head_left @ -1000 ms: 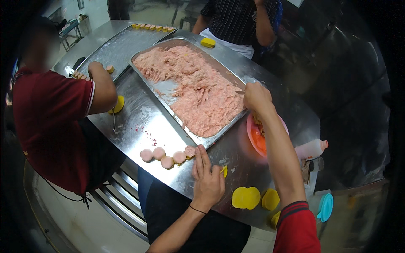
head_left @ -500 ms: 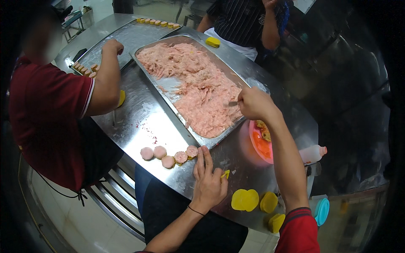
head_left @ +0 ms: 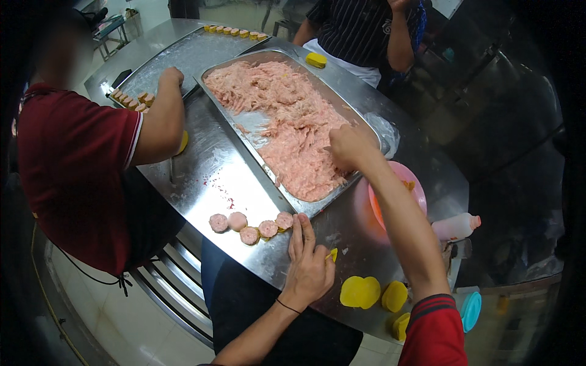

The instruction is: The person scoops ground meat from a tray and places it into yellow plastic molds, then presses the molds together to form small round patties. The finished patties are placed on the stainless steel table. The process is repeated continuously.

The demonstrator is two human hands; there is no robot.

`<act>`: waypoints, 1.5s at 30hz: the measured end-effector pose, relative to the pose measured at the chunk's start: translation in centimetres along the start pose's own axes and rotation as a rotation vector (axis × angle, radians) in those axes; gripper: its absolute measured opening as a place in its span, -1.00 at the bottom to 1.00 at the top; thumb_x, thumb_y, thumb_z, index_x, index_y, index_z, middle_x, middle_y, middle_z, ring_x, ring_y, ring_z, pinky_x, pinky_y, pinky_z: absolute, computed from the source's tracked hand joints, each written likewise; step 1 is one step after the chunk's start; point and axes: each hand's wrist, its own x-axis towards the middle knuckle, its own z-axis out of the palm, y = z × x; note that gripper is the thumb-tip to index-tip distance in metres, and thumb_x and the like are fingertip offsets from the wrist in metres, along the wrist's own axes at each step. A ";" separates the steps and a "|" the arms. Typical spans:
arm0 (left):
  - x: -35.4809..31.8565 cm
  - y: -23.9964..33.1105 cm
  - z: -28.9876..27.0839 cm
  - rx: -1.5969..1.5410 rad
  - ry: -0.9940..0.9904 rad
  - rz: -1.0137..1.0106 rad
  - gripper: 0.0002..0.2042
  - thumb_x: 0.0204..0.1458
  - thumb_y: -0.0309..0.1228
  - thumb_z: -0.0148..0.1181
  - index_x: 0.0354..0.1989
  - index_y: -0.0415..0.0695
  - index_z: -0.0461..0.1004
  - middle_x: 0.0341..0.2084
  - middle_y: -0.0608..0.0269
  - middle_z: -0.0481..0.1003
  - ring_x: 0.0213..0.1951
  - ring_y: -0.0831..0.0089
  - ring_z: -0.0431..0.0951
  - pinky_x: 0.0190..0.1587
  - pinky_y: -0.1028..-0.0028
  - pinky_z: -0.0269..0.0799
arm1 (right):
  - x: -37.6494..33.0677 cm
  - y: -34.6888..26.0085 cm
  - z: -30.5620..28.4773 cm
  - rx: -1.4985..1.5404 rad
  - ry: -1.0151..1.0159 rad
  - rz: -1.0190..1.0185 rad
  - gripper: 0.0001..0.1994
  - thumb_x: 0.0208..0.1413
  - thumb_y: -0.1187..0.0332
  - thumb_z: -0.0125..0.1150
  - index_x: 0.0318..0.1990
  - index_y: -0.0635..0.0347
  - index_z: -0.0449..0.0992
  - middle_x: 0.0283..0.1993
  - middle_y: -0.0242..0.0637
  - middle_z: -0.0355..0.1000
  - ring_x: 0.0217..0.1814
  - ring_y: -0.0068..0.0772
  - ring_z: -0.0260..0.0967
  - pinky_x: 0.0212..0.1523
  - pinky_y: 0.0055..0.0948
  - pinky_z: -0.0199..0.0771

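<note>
A large metal tray (head_left: 234, 144) holds pink minced meat (head_left: 293, 113). Inside its right side is my right hand (head_left: 353, 148), closed in a fist round a flat metal spreader whose blade is hidden now. At the table's near edge, the two long fingers of my left hand (head_left: 305, 265) stretch out beside a row of meat-topped wrappers (head_left: 267, 229). A yellow wrapper (head_left: 332, 254) pokes out by that hand's thumb, pinched there. Right of it lie stacks of round yellow wrappers (head_left: 360, 291).
A pink bowl (head_left: 417, 190) and a white bottle (head_left: 456, 227) stand beneath and beside my right forearm. On the left a co-worker in red reaches over a flat tray (head_left: 177, 58) edged with filled pieces. Another person stands across the metal table (head_left: 183, 183).
My right hand has dipped a little left into the meat, and the spreader's blade has gone from sight. My left hand keeps its place by the row. The whole view has shifted slightly.
</note>
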 end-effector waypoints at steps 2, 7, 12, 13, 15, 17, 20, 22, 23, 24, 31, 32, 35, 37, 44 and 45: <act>0.0 0.1 0.0 -0.005 -0.012 -0.007 -0.89 0.08 -0.55 0.29 -0.34 -0.37 0.54 0.55 -0.65 -0.20 0.58 -0.57 -0.23 0.53 -0.28 -0.13 | -0.5 -0.8 -0.1 -0.006 -0.037 -0.027 -0.71 0.14 0.42 0.20 -0.02 0.24 0.68 0.03 0.07 0.64 0.07 0.09 0.65 0.08 -0.06 0.66; 0.1 0.3 -0.2 0.012 0.021 -0.006 -0.85 0.11 -0.51 0.23 -0.37 -0.38 0.49 0.53 -0.65 -0.13 0.56 -0.55 -0.10 0.48 -0.26 0.01 | -1.0 -0.1 -1.7 0.060 -0.170 -0.019 -0.77 0.04 0.44 0.26 -0.17 0.35 0.70 -0.05 0.18 0.64 0.01 0.18 0.65 0.07 0.01 0.66; 0.2 0.3 -0.2 0.016 0.034 -0.007 -0.84 0.10 -0.49 0.25 -0.37 -0.38 0.49 0.53 -0.66 -0.11 0.55 -0.54 -0.07 0.47 -0.23 0.04 | -0.7 2.3 -1.4 0.122 -0.035 -0.011 -0.80 0.07 0.44 0.26 -0.21 0.33 0.72 -0.09 0.19 0.65 -0.01 0.22 0.64 0.04 0.05 0.65; 0.1 0.3 -0.2 0.016 0.039 -0.011 -0.84 0.10 -0.49 0.25 -0.37 -0.38 0.49 0.53 -0.65 -0.11 0.55 -0.54 -0.06 0.47 -0.23 0.04 | -0.5 2.4 -1.0 0.118 0.022 0.036 -0.80 0.09 0.44 0.25 -0.20 0.31 0.72 -0.09 0.18 0.65 -0.02 0.21 0.65 0.03 0.06 0.65; 0.2 0.3 -0.2 0.015 0.039 -0.014 -0.85 0.10 -0.50 0.26 -0.38 -0.37 0.49 0.53 -0.65 -0.10 0.55 -0.53 -0.05 0.47 -0.21 0.04 | 0.2 2.3 -0.4 0.015 0.101 0.019 -0.81 0.11 0.42 0.24 -0.19 0.27 0.72 -0.08 0.15 0.65 -0.02 0.18 0.65 0.01 0.04 0.65; 0.2 0.3 -0.2 0.015 0.044 -0.013 -0.85 0.10 -0.50 0.27 -0.38 -0.37 0.50 0.53 -0.63 -0.10 0.55 -0.51 -0.05 0.47 -0.19 0.05 | 0.6 2.2 -0.2 -0.046 0.109 0.017 -0.81 0.14 0.41 0.24 -0.17 0.23 0.72 -0.06 0.13 0.65 -0.01 0.15 0.66 0.01 0.02 0.66; 0.2 0.4 -0.2 0.026 0.046 -0.018 -0.85 0.09 -0.49 0.28 -0.38 -0.36 0.51 0.54 -0.61 -0.10 0.56 -0.49 -0.04 0.47 -0.17 0.07 | 0.8 1.7 -0.4 -0.083 0.035 -0.007 -0.79 0.15 0.39 0.23 -0.12 0.19 0.71 -0.01 0.08 0.65 0.03 0.11 0.66 0.04 -0.01 0.65; 0.2 0.4 -0.3 0.030 0.041 -0.023 -0.86 0.09 -0.49 0.29 -0.37 -0.36 0.52 0.54 -0.60 -0.09 0.56 -0.48 -0.03 0.47 -0.16 0.07 | 0.6 1.3 -0.5 -0.110 0.012 -0.034 -0.76 0.14 0.38 0.23 -0.09 0.19 0.70 0.03 0.06 0.65 0.06 0.11 0.66 0.09 -0.01 0.64; 0.2 0.4 -0.3 0.029 0.040 -0.023 -0.86 0.09 -0.50 0.29 -0.36 -0.36 0.53 0.54 -0.59 -0.09 0.56 -0.48 -0.03 0.47 -0.16 0.07 | 0.5 1.2 -0.6 -0.116 -0.014 -0.032 -0.76 0.14 0.39 0.22 -0.08 0.19 0.70 0.03 0.05 0.65 0.07 0.11 0.65 0.10 -0.01 0.63; 0.2 0.4 -0.2 0.028 0.039 -0.023 -0.87 0.09 -0.50 0.30 -0.35 -0.36 0.54 0.55 -0.58 -0.08 0.56 -0.47 -0.02 0.47 -0.16 0.06 | 0.3 1.1 -0.6 -0.123 -0.039 -0.029 -0.75 0.14 0.39 0.22 -0.07 0.19 0.70 0.04 0.04 0.65 0.08 0.11 0.65 0.11 -0.01 0.62; 0.1 -0.4 0.2 -0.111 0.117 -0.035 -0.93 0.08 -0.56 0.31 -0.36 -0.33 0.60 0.58 -0.46 -0.09 0.59 -0.39 -0.06 0.54 -0.08 -0.01 | -0.4 1.4 0.1 -0.002 -0.132 -0.010 -0.74 0.10 0.36 0.23 -0.12 0.28 0.68 0.01 0.15 0.64 0.08 0.20 0.64 0.11 0.05 0.62; 0.2 -0.5 0.2 -0.118 0.119 -0.037 -0.93 0.08 -0.56 0.31 -0.36 -0.33 0.60 0.58 -0.47 -0.08 0.59 -0.39 -0.05 0.54 -0.09 0.00 | -0.5 1.5 0.1 0.010 -0.136 -0.015 -0.74 0.09 0.36 0.23 -0.14 0.31 0.68 -0.01 0.17 0.64 0.07 0.22 0.63 0.11 0.06 0.62; 0.2 -0.5 0.2 -0.136 0.128 -0.042 -0.93 0.08 -0.57 0.31 -0.36 -0.33 0.61 0.57 -0.49 -0.05 0.58 -0.39 -0.04 0.54 -0.09 0.00 | -0.8 1.5 -0.3 0.031 -0.157 -0.032 -0.75 0.09 0.34 0.23 -0.20 0.35 0.68 -0.06 0.24 0.63 0.04 0.25 0.63 0.11 0.08 0.61; 0.2 -0.4 0.1 -0.137 0.128 -0.048 -0.93 0.08 -0.57 0.32 -0.36 -0.33 0.61 0.56 -0.49 -0.03 0.58 -0.40 -0.03 0.54 -0.09 0.00 | -1.0 1.5 -0.8 0.028 -0.192 -0.035 -0.75 0.08 0.33 0.24 -0.24 0.37 0.68 -0.07 0.27 0.62 0.03 0.27 0.63 0.12 0.07 0.60; 0.3 -0.2 -0.1 -0.117 0.135 -0.045 -0.93 0.07 -0.53 0.31 -0.34 -0.30 0.61 0.54 -0.49 0.04 0.54 -0.40 0.07 0.50 -0.09 0.09 | -2.7 1.4 -1.7 0.105 -0.117 -0.049 -0.75 0.04 0.36 0.23 -0.26 0.37 0.69 -0.15 0.30 0.62 -0.01 0.27 0.63 0.12 0.02 0.60; 0.3 -0.2 -0.1 -0.119 0.137 -0.044 -0.93 0.07 -0.53 0.31 -0.34 -0.29 0.61 0.53 -0.49 0.05 0.54 -0.40 0.08 0.50 -0.08 0.09 | -2.9 1.4 -1.8 0.115 -0.113 -0.053 -0.76 0.03 0.37 0.22 -0.25 0.37 0.69 -0.16 0.30 0.62 -0.01 0.27 0.63 0.11 0.03 0.60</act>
